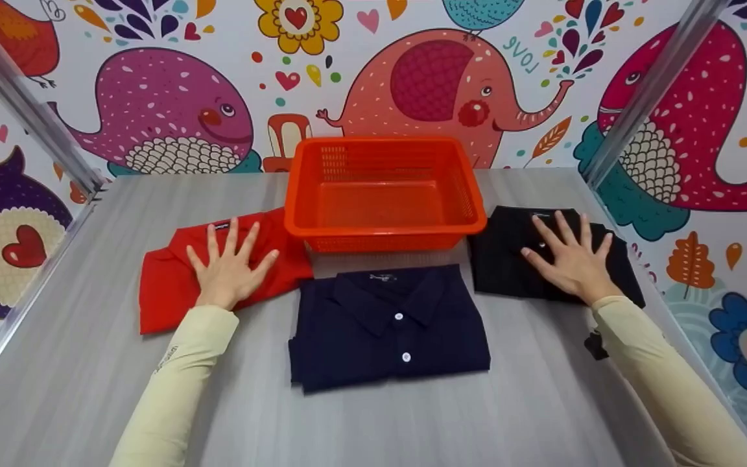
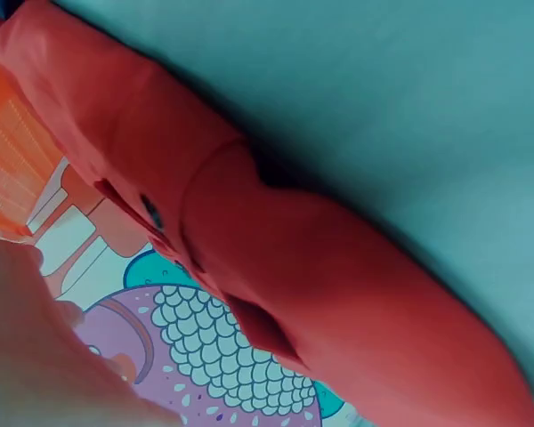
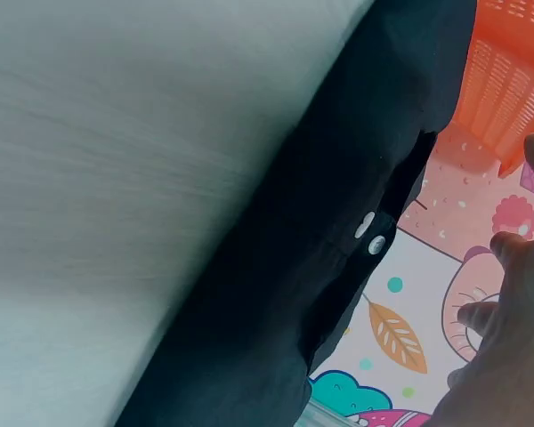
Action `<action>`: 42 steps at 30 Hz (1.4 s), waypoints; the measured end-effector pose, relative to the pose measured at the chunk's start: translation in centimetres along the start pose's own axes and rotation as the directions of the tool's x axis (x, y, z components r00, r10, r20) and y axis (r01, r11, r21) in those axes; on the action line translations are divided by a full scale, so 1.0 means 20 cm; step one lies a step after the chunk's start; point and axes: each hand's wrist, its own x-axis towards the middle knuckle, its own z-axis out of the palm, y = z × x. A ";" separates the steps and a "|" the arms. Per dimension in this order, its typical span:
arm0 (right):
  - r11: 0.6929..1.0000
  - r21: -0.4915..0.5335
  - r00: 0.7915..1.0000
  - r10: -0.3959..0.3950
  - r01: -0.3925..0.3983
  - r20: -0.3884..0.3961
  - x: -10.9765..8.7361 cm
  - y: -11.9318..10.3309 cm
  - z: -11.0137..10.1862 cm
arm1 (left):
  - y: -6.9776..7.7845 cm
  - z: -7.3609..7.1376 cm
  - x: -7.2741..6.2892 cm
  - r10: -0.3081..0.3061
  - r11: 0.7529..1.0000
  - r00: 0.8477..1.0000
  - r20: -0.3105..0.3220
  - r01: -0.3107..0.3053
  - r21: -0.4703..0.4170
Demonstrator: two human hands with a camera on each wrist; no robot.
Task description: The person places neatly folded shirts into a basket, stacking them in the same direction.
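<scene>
My left hand (image 1: 229, 272) is spread, fingers straight, over a folded red shirt (image 1: 166, 285) on the left of the table. On the right, my right hand (image 1: 571, 263) is likewise spread over a folded black shirt (image 1: 503, 266). Neither hand grips anything; whether the palms touch the cloth is hard to tell. Between them lies a folded navy polo shirt (image 1: 360, 350) with white buttons, collar toward the back. The left wrist view shows the red shirt (image 2: 276, 240) beside part of the left hand (image 2: 44, 347). In the right wrist view are the black shirt (image 3: 276, 240) and right-hand fingers (image 3: 516, 267).
An orange plastic basket (image 1: 380, 230) stands at the back middle of the grey table (image 1: 250, 402), with nothing visible inside it. Behind is a wall (image 1: 308, 84) printed with cartoon animals. Metal posts (image 1: 655, 91) rise at both back corners.
</scene>
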 end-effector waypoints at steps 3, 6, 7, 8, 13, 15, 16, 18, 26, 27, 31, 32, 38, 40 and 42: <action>1.000 0.001 1.000 -0.020 0.020 -0.023 -0.01 -0.01 0.00 | 0.01 0.00 -0.02 0.006 1.000 1.000 0.000 -0.006 -0.014; 0.999 -0.005 0.998 -0.054 0.054 -0.043 -0.03 -0.04 0.02 | 0.03 0.02 -0.06 0.019 0.999 1.000 -0.006 -0.019 -0.028; 0.998 -0.007 0.997 -0.068 0.068 -0.047 -0.04 -0.05 0.02 | 0.04 0.02 -0.07 0.026 0.999 1.000 -0.011 -0.027 -0.033; 0.996 -0.008 0.995 -0.084 0.083 -0.050 -0.05 -0.06 0.03 | 0.06 0.03 -0.09 0.035 0.999 0.999 -0.017 -0.035 -0.032; 0.985 -0.020 0.982 -0.170 0.169 -0.084 -0.11 -0.15 0.06 | 0.15 0.07 -0.20 0.095 0.995 0.992 -0.081 -0.096 -0.006; 0.979 -0.042 0.972 -0.205 0.202 -0.115 -0.13 -0.20 0.07 | 0.19 0.09 -0.24 0.119 0.993 0.986 -0.113 -0.119 0.012; 0.975 -0.056 0.967 -0.221 0.215 -0.130 -0.14 -0.23 0.08 | 0.21 0.09 -0.26 0.128 0.992 0.984 -0.122 -0.126 0.020; 0.967 -0.084 0.955 -0.252 0.241 -0.154 -0.16 -0.28 0.10 | 0.24 0.10 -0.29 0.142 0.990 0.983 -0.116 -0.139 0.034; 0.957 -0.018 0.952 -0.289 0.289 -0.096 -0.22 -0.48 0.22 | 0.35 0.15 -0.38 0.121 0.984 0.988 0.098 -0.106 -0.140; 0.958 -0.004 0.954 -0.287 0.288 -0.082 -0.22 -0.50 0.24 | 0.36 0.16 -0.39 0.108 0.984 0.986 0.127 -0.088 -0.153; 0.955 0.035 0.954 -0.293 0.296 -0.059 -0.24 -0.56 0.28 | 0.40 0.17 -0.39 0.090 0.976 0.979 0.182 -0.051 -0.211; 0.955 0.052 0.956 -0.289 0.292 -0.051 -0.24 -0.57 0.28 | 0.41 0.16 -0.39 0.086 0.972 0.976 0.198 -0.039 -0.233; 0.946 0.304 0.985 -0.144 0.109 0.093 -0.22 -0.60 0.25 | 0.41 0.12 -0.38 0.053 0.915 0.949 0.312 0.079 -0.396; 0.919 0.393 0.983 -0.083 0.013 0.164 -0.22 -0.60 0.24 | 0.41 0.11 -0.38 0.047 0.882 0.940 0.337 0.120 -0.456; 0.879 0.472 0.973 -0.041 -0.074 0.228 -0.22 -0.60 0.22 | 0.40 0.11 -0.38 0.037 0.836 0.933 0.359 0.168 -0.523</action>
